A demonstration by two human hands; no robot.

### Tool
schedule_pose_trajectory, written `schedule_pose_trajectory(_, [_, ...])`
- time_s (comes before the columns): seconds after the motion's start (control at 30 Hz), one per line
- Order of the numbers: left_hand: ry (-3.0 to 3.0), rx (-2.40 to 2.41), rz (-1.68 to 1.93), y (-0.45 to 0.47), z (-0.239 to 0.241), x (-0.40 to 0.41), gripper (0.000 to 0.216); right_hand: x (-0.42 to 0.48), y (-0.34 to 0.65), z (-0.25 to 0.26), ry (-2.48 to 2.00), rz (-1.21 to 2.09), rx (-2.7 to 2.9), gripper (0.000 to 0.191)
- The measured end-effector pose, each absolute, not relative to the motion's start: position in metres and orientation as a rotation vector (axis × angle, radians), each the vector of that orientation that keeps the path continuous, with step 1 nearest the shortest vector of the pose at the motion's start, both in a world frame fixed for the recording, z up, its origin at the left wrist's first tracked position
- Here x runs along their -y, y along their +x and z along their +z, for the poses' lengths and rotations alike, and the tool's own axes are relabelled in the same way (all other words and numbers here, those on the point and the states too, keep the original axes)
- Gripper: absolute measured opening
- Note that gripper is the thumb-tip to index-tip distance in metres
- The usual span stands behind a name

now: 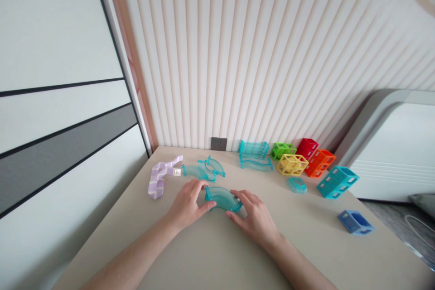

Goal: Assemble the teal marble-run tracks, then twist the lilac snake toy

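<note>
A curved, clear teal track piece (pixel 222 198) lies on the beige table (pixel 210 253) between my hands. My left hand (pixel 188 206) pinches its left end with thumb and fingers. My right hand (pixel 255 218) grips its right end, fingers curled over the edge. Behind it lie two more curved teal track pieces (pixel 205 169), and straight teal track pieces (pixel 254 155) are stacked near the wall.
A purple and white zigzag piece (pixel 160 176) lies at the left. At the right stand green (pixel 282 149), yellow (pixel 292 164), red (pixel 307 147), orange (pixel 319 162), teal (pixel 337 181) and blue (pixel 355 222) open blocks, plus a round teal disc (pixel 296 185). A wall socket (pixel 218 143) sits behind.
</note>
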State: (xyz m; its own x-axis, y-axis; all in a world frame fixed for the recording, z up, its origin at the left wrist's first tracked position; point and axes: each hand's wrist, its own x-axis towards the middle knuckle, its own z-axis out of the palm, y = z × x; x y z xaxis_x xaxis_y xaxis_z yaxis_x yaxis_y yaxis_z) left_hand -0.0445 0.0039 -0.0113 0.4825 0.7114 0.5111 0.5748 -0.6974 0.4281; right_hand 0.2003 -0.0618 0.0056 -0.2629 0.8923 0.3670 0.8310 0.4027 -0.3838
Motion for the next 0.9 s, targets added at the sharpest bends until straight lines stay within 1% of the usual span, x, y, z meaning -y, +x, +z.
schedule_pose_trajectory(0.07, [2.528, -1.105, 1.004, -0.0440, -0.0111, -0.0033, 0.041, 0.0631, 0.1981, 0.0052, -1.473, 0.120, 2.122, 0.040])
schedule_pose_trajectory(0.2, [2.529, -1.131, 1.006, -0.0426, -0.0135, -0.0027, 0.048, 0.0639, 0.1980, 0.0053, -1.473, 0.077, 2.114, 0.038])
schedule_pose_trajectory(0.37, [2.533, -1.145, 1.023, -0.0404, -0.0158, -0.0014, 0.048, 0.0631, 0.1993, 0.0061, -1.480, 0.033, 2.123, 0.039])
schedule_pose_trajectory(0.57, [2.523, -1.141, 1.028, -0.0408, -0.0153, -0.0006, 0.053, 0.0642, 0.2010, 0.0051, -1.488, -0.011, 2.122, 0.040])
schedule_pose_trajectory(0.9, [2.515, -1.149, 1.003, -0.0410, -0.0143, -0.0004, 0.053, 0.0630, 0.2003, 0.0044, -1.463, -0.067, 2.129, 0.041])
